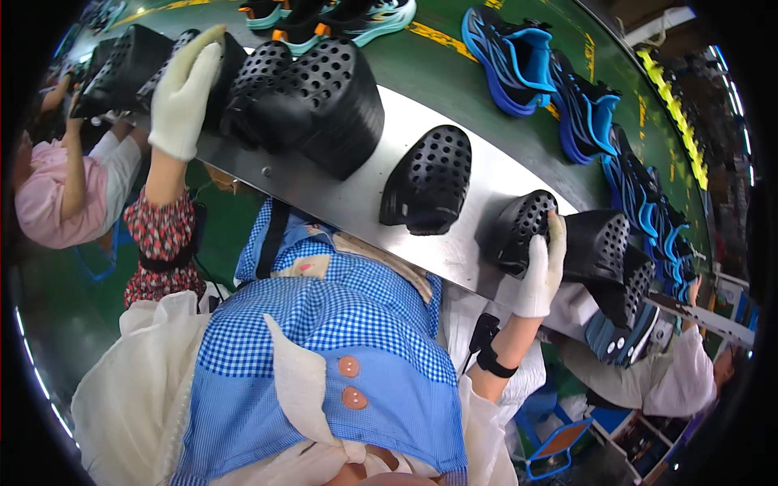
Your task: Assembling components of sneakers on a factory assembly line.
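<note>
Black toe-shaped plastic forms with round holes stand along a metal ledge; they look like shoe lasts. My left hand point(180, 101), in a white glove, lies against the stacked forms at the left, fingers stretched and thumb apart. A thick nested stack point(336, 109) stands to its right. One single form point(429, 180) sits alone mid-ledge. At the right, my white-gloved right hand point(543, 271) has thumb and fingers at the side of a small black form point(523, 231), gripping it. More nested forms point(600, 243) lie just right of that hand.
Beyond the metal ledge point(389, 121) runs a green belt point(438, 49) with yellow marks. Blue-and-black sneakers point(519, 69) line it, with teal-soled ones point(365, 20) further left. Flat insoles point(620, 336) hang at the right. Other people point(61, 194) sit at both sides.
</note>
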`<state>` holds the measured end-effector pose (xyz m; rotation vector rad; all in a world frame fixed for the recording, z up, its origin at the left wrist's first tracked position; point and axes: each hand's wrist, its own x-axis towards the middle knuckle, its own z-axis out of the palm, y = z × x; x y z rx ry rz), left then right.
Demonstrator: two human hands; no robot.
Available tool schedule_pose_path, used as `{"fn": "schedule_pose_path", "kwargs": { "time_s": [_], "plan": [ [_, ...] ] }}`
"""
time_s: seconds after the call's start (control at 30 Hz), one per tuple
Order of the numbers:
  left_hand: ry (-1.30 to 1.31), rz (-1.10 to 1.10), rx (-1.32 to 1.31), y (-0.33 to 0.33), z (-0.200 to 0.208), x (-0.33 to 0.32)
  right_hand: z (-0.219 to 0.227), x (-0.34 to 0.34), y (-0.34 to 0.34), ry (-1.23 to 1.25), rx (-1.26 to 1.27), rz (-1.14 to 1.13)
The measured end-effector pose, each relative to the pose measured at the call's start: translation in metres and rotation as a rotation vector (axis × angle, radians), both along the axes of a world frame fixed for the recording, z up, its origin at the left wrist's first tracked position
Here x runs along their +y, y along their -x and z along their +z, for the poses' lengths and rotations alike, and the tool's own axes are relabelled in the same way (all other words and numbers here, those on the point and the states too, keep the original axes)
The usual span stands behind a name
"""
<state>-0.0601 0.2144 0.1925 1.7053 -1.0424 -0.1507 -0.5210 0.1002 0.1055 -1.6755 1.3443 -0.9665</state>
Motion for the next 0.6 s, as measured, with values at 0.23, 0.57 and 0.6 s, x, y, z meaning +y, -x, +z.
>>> {"fn": "schedule_pose_path", "kwargs": {
  "time_s": [0.23,0.57,0.6],
  "plan": [
    [-0.31,-0.259,-0.129,-0.041,-0.049,0.001,0.01,0.026,-0.08,-0.028,-0.07,0.201],
    [-0.179,-0.23,0.987,0.035,-0.039,-0.018,0.007,0.024,-0.084,-0.013,-0.064,0.295],
    [-0.176,-0.259,1.038,0.04,-0.045,-0.022,0.004,0.025,-0.08,-0.009,-0.047,0.293]
  ]
}}
